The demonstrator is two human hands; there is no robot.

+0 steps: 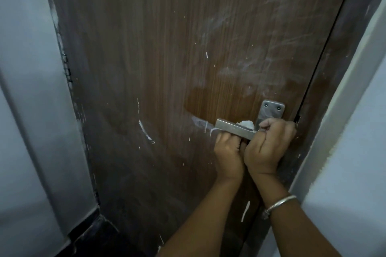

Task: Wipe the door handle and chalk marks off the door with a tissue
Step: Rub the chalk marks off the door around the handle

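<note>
A brown wooden door (pixel 167 48) fills the view. Its metal lever handle (pixel 229 127) sticks out leftward from a steel plate (pixel 271 109) near the door's right edge. My left hand (pixel 228 152) grips the handle from below. My right hand (pixel 271 146) is curled at the handle's base and presses a white tissue (pixel 247 124) onto it; most of the tissue is hidden in the fist. Smeared white chalk marks (pixel 261 64) spread above the handle. Sharper chalk strokes (pixel 145 130) lie to its left.
A dark door frame (pixel 338 52) and a pale wall (pixel 355 152) stand close on the right. Another pale wall (pixel 25 89) is on the left, with dark floor (pixel 100 242) at the bottom left. A silver bangle (pixel 279 203) circles my right wrist.
</note>
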